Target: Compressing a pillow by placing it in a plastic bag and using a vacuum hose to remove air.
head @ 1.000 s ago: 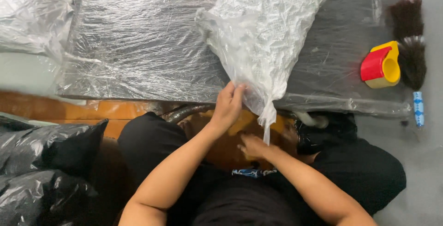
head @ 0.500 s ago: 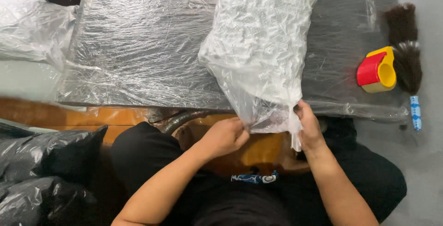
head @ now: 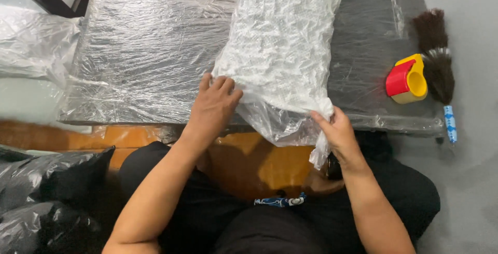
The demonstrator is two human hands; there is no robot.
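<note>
A bulky white bundle in clear plastic wrap (head: 282, 51) lies lengthwise across a dark low table (head: 150, 41) that is itself covered in crinkled clear film; the bundle's near end hangs over the table's front edge, toward the person's lap. There the loose plastic gathers into a slack tail that droops below the edge.

The left hand (head: 213, 106) lies flat with fingers spread on the bundle's near left corner, pressing the wrap where it meets the table top — it grips nothing. The right hand (head: 336, 129) is closed on the gathered plastic at the bundle's near right corner, thumb and fingers pinching the film just above the drooping tail.

On the table's right end, well apart from the bundle, stands a red-and-yellow tape dispenser (head: 407, 79). Just beside it, at the table's right edge, lies a dark feather duster (head: 436, 51) with a blue-and-white handle (head: 450, 123) pointing toward the person.

To the left, on the floor, crumpled clear plastic (head: 31, 51) sits near the table's far corner, and 2 black plastic bags (head: 46, 197) lie beside the person's left knee. The person sits in dark clothes, knees apart — an orange-brown floor (head: 259, 166) shows between them.
</note>
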